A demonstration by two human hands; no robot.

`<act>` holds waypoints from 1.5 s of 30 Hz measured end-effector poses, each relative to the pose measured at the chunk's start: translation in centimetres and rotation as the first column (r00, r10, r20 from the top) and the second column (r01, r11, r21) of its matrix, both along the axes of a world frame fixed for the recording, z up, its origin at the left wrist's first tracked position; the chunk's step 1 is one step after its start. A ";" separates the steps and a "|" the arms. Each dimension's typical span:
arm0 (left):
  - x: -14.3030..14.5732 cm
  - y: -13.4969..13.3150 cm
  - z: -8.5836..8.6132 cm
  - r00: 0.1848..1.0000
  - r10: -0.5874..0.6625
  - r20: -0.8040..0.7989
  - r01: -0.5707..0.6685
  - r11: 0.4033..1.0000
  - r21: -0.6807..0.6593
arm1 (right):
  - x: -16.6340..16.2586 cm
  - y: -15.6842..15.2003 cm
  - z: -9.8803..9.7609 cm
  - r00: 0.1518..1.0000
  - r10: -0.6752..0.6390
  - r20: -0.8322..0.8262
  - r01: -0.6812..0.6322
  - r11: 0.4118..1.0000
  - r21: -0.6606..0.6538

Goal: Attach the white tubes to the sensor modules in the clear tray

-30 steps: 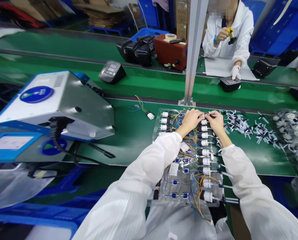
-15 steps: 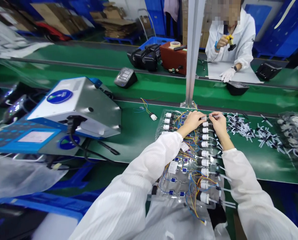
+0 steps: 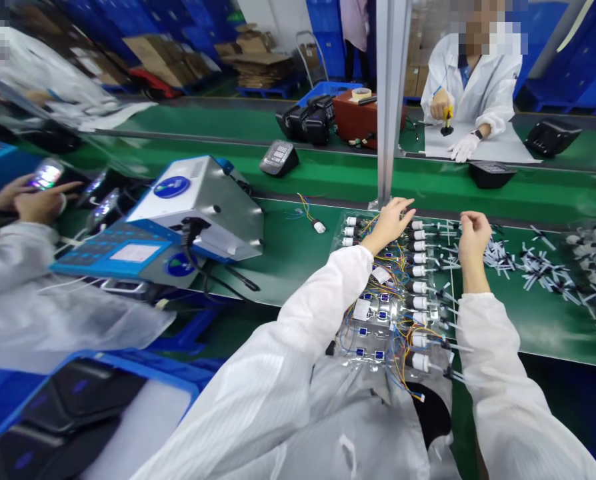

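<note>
A clear plastic sheet or tray [image 3: 373, 343] holds rows of small black-and-white cylindrical parts [image 3: 419, 302] with coloured wires [image 3: 401, 347] and short pale tubes [image 3: 451, 263]. Over its far end is my left hand [image 3: 389, 225], fingers stretched and spread, close to the top parts of the right-hand row. Just right of the tube ends, my right hand [image 3: 474, 235] is raised with its fingers curled together; whatever they may hold is hidden. Beside that hand lies a loose pile of short pale tubes with black pieces [image 3: 501, 259].
Left of the tray stands a metal-and-blue tester [image 3: 233, 213] with a black cable; a wired part [image 3: 319, 226] lies between. A metal post [image 3: 385, 100] rises behind the tray. Bagged round parts [image 3: 595, 260] lie far right. Across the line a co-worker [image 3: 471, 87] holds a yellow tool.
My right hand has moved right, away from the row, and my left hand's fingers have spread. The view has shifted left, bringing another person's hands into sight. The co-worker's yellow tool is lower.
</note>
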State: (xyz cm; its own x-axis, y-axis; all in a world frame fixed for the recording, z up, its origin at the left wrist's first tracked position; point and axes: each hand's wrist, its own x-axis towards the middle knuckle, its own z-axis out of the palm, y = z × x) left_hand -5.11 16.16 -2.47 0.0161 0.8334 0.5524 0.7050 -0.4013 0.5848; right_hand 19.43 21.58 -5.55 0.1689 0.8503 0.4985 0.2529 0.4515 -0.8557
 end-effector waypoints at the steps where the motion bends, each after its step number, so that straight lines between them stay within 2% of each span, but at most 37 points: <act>1: -0.8 -1.0 1.3 1.000 -0.008 -0.020 0.009 1.000 0.027 | 0.3 -0.1 0.0 1.000 -0.006 0.020 0.006 1.000 0.017; 3: -2.5 -4.2 3.5 0.991 -0.068 -0.112 0.070 0.998 0.008 | 0.6 -0.5 -0.1 0.998 -0.010 0.063 0.007 0.999 0.038; 6: -3.9 -10.7 5.2 0.950 -0.103 -0.296 0.050 0.982 -0.180 | 0.3 -1.0 -0.2 0.994 -0.010 0.112 0.005 0.999 0.046; 9: -3.6 -16.1 4.4 0.889 -0.099 -0.446 -0.083 0.925 -0.370 | 0.0 -1.4 -0.2 0.987 -0.002 0.160 -0.011 0.997 0.081; 12: -2.2 -18.6 2.8 0.858 -0.042 -0.511 -0.216 0.874 -0.435 | -0.1 -1.4 -0.2 0.984 0.001 0.180 -0.024 0.992 0.126; 15: -1.1 -19.0 2.2 0.830 0.047 -0.556 -0.331 0.843 -0.423 | 0.1 -1.1 -0.3 0.987 -0.016 0.160 -0.004 0.992 0.126; 18: -1.0 -18.6 2.4 0.810 0.061 -0.583 -0.372 0.822 -0.432 | 0.1 -0.8 -0.5 0.987 -0.029 0.156 0.012 0.994 0.109; 21: -1.5 -17.8 2.5 0.834 0.038 -0.550 -0.359 0.795 -0.489 | 0.1 -0.7 -0.5 0.988 -0.029 0.154 0.010 0.992 0.124; 25: -2.6 -16.7 2.3 0.930 0.010 -0.367 -0.257 0.731 -0.632 | 0.1 -0.9 -0.4 0.987 -0.032 0.160 0.010 0.991 0.133; 29: -3.4 -16.5 2.3 0.952 0.060 -0.300 -0.236 0.766 -0.597 | 0.0 -1.0 -0.4 0.986 -0.033 0.161 0.015 0.994 0.112; 33: -3.9 -16.7 2.3 0.968 -0.098 -0.231 -0.073 0.771 -0.632 | 0.0 -0.9 -0.4 0.985 -0.026 0.170 0.009 0.995 0.101; 35: -4.1 -16.5 2.3 0.972 -0.133 -0.195 -0.023 0.768 -0.640 | 0.0 -0.9 -0.4 0.985 -0.022 0.174 0.005 0.995 0.099; 41: -3.3 -16.1 1.9 0.937 -0.065 -0.344 -0.169 0.776 -0.608 | 0.0 -0.9 -0.5 0.987 0.013 0.158 -0.028 0.995 0.095; 45: -2.7 -16.1 1.7 0.947 -0.052 -0.316 -0.158 0.784 -0.601 | 0.0 -0.8 -0.6 0.987 0.009 0.159 -0.024 0.996 0.091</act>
